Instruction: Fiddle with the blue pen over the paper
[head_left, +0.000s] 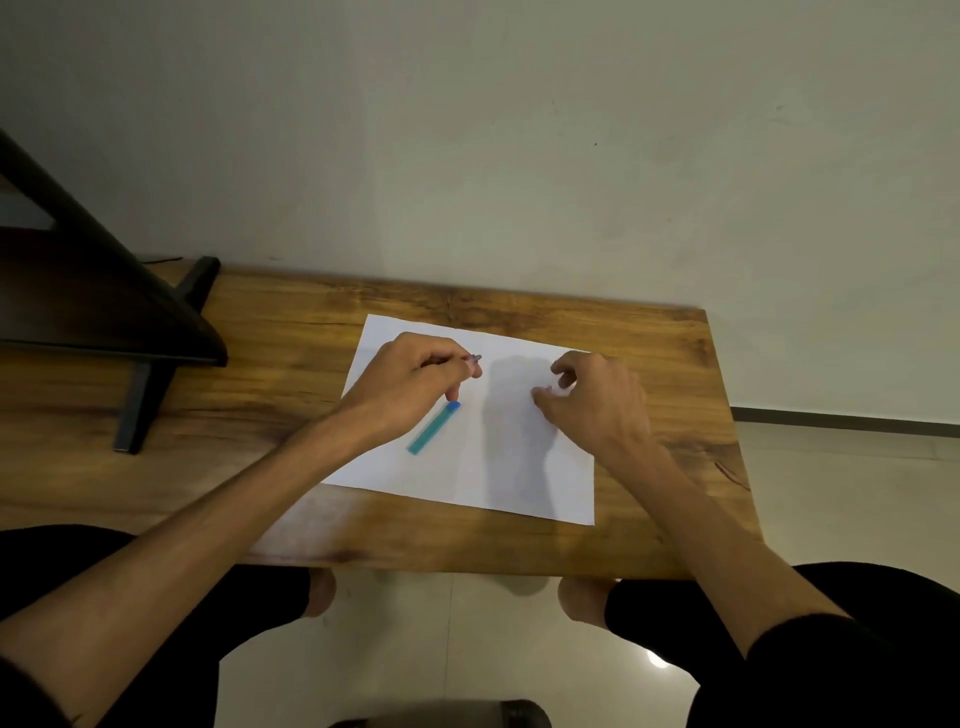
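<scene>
Hands over blank paper (467, 457): our left hand (410, 379) pinches a slim pen (470, 358), tip toward three o'clock; our right hand (592, 400) hovers, fingers loosely curled, holding nothing. Teal cap (434, 428) lies at seven o'clock. We judge writing not yet begun.

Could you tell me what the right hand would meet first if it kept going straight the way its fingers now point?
The right hand points left across the sheet of paper. Going straight on, it would probably first meet the left hand and the pen it grips; the gap between looks free, though depth is unclear.
</scene>
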